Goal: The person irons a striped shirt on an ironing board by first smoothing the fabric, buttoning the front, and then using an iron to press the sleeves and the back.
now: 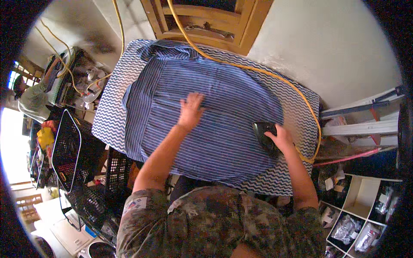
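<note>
A blue striped shirt (206,129) is spread over a padded ironing surface with a zigzag-patterned cover (113,96). Its collar lies bunched at the far left. Over the middle of the shirt is my left hand (192,109), fingers apart and slightly blurred, holding nothing; whether it touches the cloth I cannot tell. My right hand (281,139) grips a dark clothes iron (265,133) on the right part of the shirt, near its hem. A yellow cord or hose (274,75) runs from above, across the far side of the cover, and curves down the right edge close to my right wrist.
Black plastic crates (117,171) and a white-rimmed black basket (66,151) stand at the left. Another person (35,100) is at the far left. A wooden-framed window (209,22) and a wall bound the far side. At the right is a compartment shelf (361,196) with plastic-wrapped items.
</note>
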{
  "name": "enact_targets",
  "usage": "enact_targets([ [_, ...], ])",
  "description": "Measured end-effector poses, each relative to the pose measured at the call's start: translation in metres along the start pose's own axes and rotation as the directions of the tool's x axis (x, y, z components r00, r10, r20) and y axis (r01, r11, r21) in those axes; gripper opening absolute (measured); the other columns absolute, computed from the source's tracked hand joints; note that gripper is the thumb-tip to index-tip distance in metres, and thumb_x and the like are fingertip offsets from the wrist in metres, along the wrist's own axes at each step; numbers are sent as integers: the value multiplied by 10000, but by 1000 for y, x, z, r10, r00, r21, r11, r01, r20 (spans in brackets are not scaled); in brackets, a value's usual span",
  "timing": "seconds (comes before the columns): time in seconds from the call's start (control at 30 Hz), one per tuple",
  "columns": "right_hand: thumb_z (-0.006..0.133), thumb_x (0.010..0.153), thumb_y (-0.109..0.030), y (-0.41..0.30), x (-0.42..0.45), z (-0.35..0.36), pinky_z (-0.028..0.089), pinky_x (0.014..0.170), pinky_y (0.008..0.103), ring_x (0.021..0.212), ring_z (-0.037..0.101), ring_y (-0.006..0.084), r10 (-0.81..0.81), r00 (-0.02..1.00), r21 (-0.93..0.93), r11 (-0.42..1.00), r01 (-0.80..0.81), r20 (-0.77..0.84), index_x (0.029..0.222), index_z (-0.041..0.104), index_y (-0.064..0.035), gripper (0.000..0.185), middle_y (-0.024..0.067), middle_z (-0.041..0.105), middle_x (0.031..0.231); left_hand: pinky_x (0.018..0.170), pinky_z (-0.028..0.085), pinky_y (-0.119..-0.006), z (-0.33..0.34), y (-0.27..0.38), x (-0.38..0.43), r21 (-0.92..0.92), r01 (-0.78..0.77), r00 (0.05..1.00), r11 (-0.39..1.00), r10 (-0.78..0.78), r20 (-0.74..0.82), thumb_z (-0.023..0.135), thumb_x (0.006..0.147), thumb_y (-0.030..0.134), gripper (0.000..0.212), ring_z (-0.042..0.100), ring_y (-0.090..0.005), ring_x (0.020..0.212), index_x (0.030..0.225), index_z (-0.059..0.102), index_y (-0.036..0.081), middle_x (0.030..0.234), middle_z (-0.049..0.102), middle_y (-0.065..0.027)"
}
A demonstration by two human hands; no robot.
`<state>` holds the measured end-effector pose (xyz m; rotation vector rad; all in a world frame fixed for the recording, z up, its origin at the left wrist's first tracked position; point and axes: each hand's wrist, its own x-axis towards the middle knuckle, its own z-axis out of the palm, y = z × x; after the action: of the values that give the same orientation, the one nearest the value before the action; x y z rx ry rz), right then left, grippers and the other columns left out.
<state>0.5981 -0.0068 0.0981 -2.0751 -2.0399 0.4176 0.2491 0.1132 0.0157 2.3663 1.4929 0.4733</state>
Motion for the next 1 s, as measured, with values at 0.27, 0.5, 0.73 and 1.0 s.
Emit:
enact_targets([
  [0.27, 672, 687, -427, 0, 20, 19, 442, 591, 393, 662, 578, 336, -71, 997, 9, 997, 70, 40, 872, 550, -17, 466, 162, 597, 717, 999, 67, -600, -73, -198, -31, 452, 392, 919, 801, -318, -233, 416, 857, 414, 553, 150, -285, 1310, 1355, 240, 252, 1417, 182, -108],
  [0.5, 628, 664, -542, -80, 58, 35, 362, 691, 543, 681, 589, 325, -110, 959, -17, 993, 118, 262, 843, 549, -110, 474, 104, 612, 697, 1024, 36, -558, -73, -198, -22, 381, 393, 919, 837, -346, -187, 427, 840, 452, 576, 180, -280, 1302, 1356, 225, 295, 1421, 179, -102],
  [0.73, 634, 704, -450, -202, 106, 76, 448, 560, 441, 642, 589, 346, -285, 940, 25, 958, 286, 188, 840, 538, -76, 408, 147, 598, 673, 854, 393, -390, -131, -225, 0, -83, 288, 910, 954, -299, -287, 580, 776, 209, 302, 523, -347, 962, 1020, 565, 31, 1001, 577, -195],
  [1.0, 663, 686, -418, -320, 156, 118, 450, 516, 387, 597, 588, 298, -474, 880, 195, 865, 462, 16, 788, 538, -50, 401, 128, 581, 620, 653, 353, -252, -141, -318, -46, -617, 606, 733, 502, -653, 189, 592, 819, 265, 228, 466, -115, 680, 812, 554, 41, 685, 520, 1],
])
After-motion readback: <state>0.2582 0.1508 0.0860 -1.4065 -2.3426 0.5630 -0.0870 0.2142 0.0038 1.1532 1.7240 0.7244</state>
